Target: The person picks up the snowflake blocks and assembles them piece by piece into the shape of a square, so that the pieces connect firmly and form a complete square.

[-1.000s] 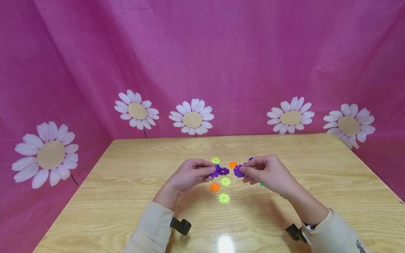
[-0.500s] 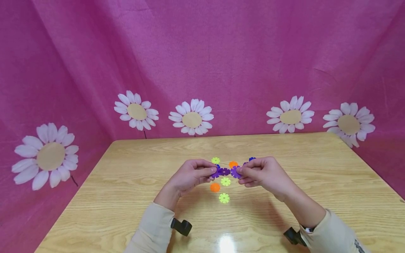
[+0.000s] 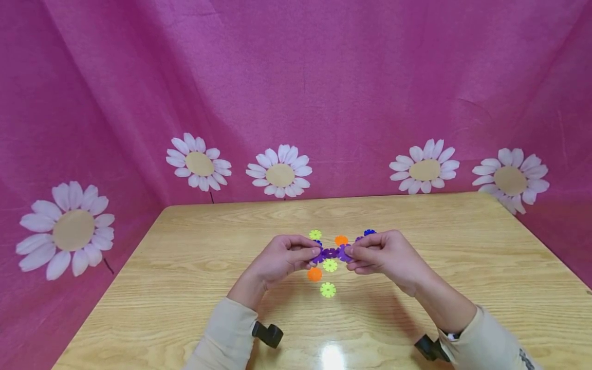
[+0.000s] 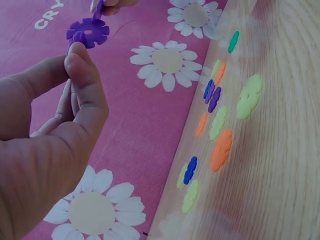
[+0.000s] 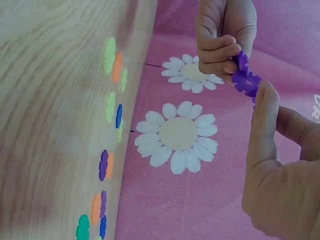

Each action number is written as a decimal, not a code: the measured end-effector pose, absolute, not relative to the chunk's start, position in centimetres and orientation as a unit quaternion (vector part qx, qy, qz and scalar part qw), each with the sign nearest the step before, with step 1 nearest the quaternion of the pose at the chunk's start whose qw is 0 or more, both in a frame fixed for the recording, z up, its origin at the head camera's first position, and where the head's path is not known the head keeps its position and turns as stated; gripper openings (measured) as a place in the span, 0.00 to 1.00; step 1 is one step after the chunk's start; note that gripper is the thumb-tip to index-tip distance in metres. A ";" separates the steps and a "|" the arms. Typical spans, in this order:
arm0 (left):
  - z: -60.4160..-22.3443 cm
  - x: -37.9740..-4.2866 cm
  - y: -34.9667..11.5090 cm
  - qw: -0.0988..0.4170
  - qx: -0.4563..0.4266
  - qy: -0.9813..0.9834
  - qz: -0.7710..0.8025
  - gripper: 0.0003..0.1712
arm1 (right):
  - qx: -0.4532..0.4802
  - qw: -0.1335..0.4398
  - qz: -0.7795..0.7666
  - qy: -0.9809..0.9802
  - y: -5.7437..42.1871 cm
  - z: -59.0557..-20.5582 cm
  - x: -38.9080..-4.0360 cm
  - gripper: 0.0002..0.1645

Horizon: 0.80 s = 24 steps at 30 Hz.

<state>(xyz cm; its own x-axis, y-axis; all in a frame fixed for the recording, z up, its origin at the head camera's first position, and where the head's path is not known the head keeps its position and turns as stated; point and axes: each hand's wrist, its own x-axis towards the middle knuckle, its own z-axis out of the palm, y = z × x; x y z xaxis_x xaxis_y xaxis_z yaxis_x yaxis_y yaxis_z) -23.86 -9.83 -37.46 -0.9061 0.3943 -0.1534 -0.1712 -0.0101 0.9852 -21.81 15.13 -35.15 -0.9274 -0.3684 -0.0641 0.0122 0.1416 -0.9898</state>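
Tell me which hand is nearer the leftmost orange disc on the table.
Left. The left hand is raised above the table, a little to the left of the orange disc; the right hand, also raised, is farther off to its right.

Middle purple disc (image 3: 330, 253): between both hands
Left hand (image 3: 283, 257): pinches left purple disc (image 3: 318, 257), left of middle purple disc
Right hand (image 3: 388, 257): pinches right purple disc (image 3: 343, 253), right of middle purple disc
Front orange disc (image 3: 315, 274): on wooden table (image 3: 222, 241), below and left of middle purple disc
Pink curtain (image 3: 324, 92): behind middle purple disc
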 end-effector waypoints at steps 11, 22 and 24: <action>-37.9 -23.8 -9.7 0.198 0.091 0.685 0.695 0.16 | -0.113 0.146 -0.646 0.741 15.1 -35.3 -21.7 0.19; -37.8 -23.8 -9.7 0.199 0.076 0.687 0.695 0.16 | -0.115 0.137 -0.648 0.741 15.0 -35.4 -21.7 0.17; -37.8 -23.8 -9.6 0.199 0.072 0.687 0.695 0.15 | -0.112 0.139 -0.652 0.737 15.0 -35.4 -21.7 0.17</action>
